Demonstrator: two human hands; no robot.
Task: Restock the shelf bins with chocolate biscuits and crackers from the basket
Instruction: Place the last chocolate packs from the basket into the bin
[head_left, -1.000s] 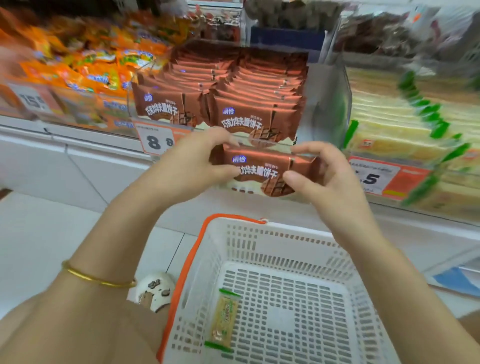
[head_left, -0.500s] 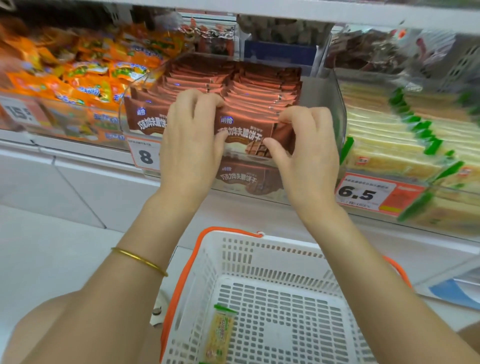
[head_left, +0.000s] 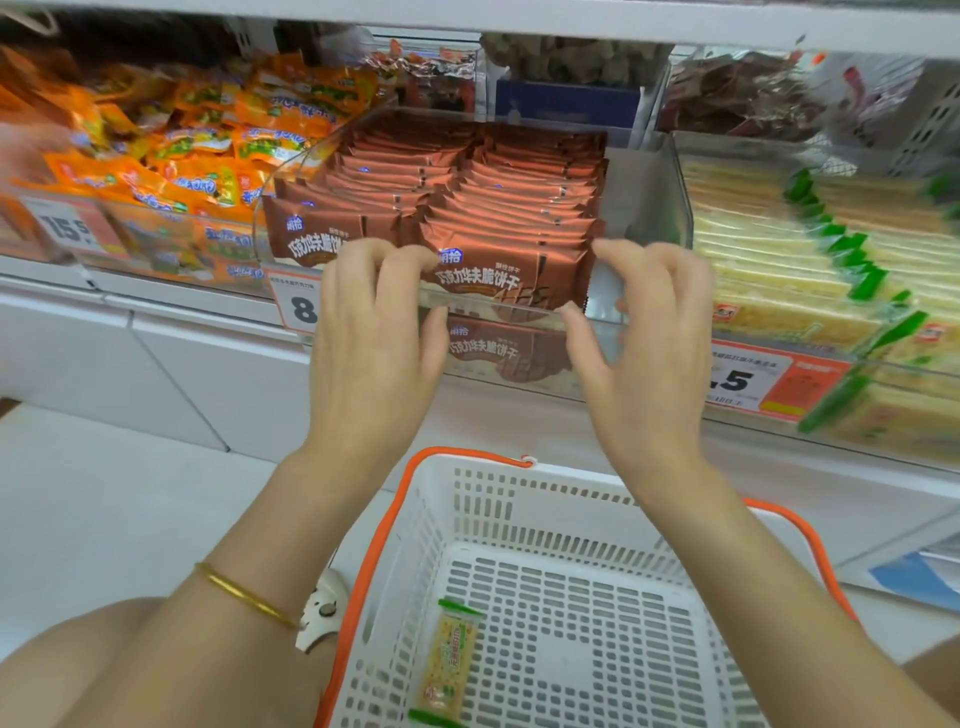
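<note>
Top of the bin (head_left: 680, 218): open, with room to reach in under the shelf board (head_left: 519, 15).
Inside: brown biscuit packs (head_left: 509, 208) fill two rows, front to back.
Right side inside: a bare gap (head_left: 636, 197) between the packs and the clear wall.
Front: the left hand (head_left: 371, 338) and right hand (head_left: 654, 343) are in the way.
Sides: orange bags (head_left: 208, 171) on the left, yellow packs (head_left: 769, 249) on the right.
Basket (head_left: 519, 488): open on top, with one cracker pack (head_left: 449, 657) on its floor.
</note>
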